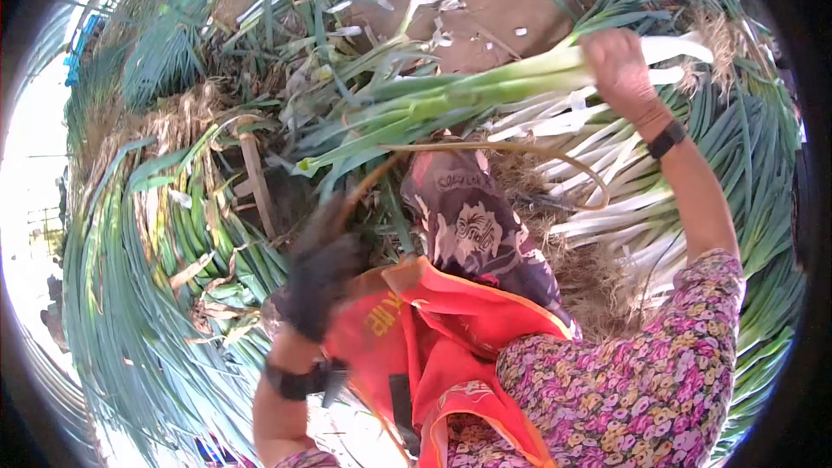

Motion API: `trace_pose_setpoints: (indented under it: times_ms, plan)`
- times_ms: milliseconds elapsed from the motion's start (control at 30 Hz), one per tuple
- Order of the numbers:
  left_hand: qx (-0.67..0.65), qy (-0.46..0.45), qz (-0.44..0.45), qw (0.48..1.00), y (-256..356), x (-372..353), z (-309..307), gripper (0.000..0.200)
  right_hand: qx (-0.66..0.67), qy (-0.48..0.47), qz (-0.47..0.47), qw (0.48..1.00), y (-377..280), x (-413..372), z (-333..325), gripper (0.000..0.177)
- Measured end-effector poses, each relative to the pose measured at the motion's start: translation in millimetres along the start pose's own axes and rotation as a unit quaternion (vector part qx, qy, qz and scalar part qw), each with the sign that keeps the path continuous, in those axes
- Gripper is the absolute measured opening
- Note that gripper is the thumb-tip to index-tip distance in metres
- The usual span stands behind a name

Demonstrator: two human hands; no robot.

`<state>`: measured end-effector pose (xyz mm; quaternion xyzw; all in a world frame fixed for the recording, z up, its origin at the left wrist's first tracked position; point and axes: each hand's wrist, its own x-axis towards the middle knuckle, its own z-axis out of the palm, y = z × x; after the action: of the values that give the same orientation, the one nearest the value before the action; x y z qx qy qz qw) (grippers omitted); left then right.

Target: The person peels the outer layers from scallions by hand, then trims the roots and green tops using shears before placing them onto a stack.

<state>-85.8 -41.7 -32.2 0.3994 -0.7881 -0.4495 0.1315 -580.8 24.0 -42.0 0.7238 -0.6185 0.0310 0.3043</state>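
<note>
My right hand (620, 74), bare with a dark wristband, is closed around long green onions (485, 91) held across the upper middle. Their white root ends point right and the green leaves spread left. My left hand (321, 282), in a dark glove, is at lower left, its fingers smeared by motion. From its fingertips a long tan withered leaf (520, 149) runs up and bends right, over my knee. Beneath the held stalks lies a row of green onions with white shafts (607, 156) and tangled roots.
Heaped green onions (121, 295) fill the left side, with more leaves (763, 173) at the right. Scraps of peel lie on brown ground (494, 0) at the top. A wooden piece (256, 178) stands left of my patterned trouser leg (477, 217). My red apron (459, 321) covers my lap.
</note>
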Motion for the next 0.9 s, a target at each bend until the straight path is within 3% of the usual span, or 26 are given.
trace_pose_setpoints:
  times_ms: [67,133,167,200,300,367,533,667,733,800,900]
  plan:
    - [0.172,0.108,-0.033,0.979,-36,-43,-64,0.034,-0.047,0.000,0.004,0.999,27,13,-4,0.039]
    - [0.272,0.141,-0.290,0.907,-28,-111,-114,0.037,-0.070,0.007,0.005,0.997,56,22,-8,0.040]
    - [0.164,0.246,-0.305,0.905,-75,-179,-133,0.039,-0.066,-0.010,0.016,0.998,71,26,-10,0.044]
    - [0.448,0.184,-0.288,0.826,-99,-239,-144,0.040,-0.065,-0.006,0.007,0.998,82,29,-11,0.046]
    - [0.360,0.215,-0.447,0.790,-98,-326,-121,0.041,-0.031,0.002,0.002,1.000,97,45,-17,0.051]
    - [0.310,0.241,-0.454,0.800,-97,-339,-99,0.041,-0.017,0.034,-0.008,0.999,101,53,-22,0.049]
    - [0.216,0.247,-0.340,0.881,-76,-268,-39,0.042,-0.061,0.033,-0.032,0.997,123,60,-37,0.048]
    - [0.168,0.217,-0.251,0.928,-56,-196,-12,0.043,-0.069,0.012,-0.086,0.994,94,81,-53,0.049]
    - [0.154,0.201,-0.217,0.943,-48,-170,-4,0.044,-0.098,0.047,-0.134,0.985,66,101,-67,0.050]
    - [0.149,0.190,-0.203,0.949,-44,-150,2,0.044,-0.112,0.047,-0.131,0.984,34,130,-98,0.035]
    - [0.154,0.181,-0.193,0.952,-44,-134,5,0.045,-0.154,0.148,-0.145,0.966,55,156,-105,0.019]
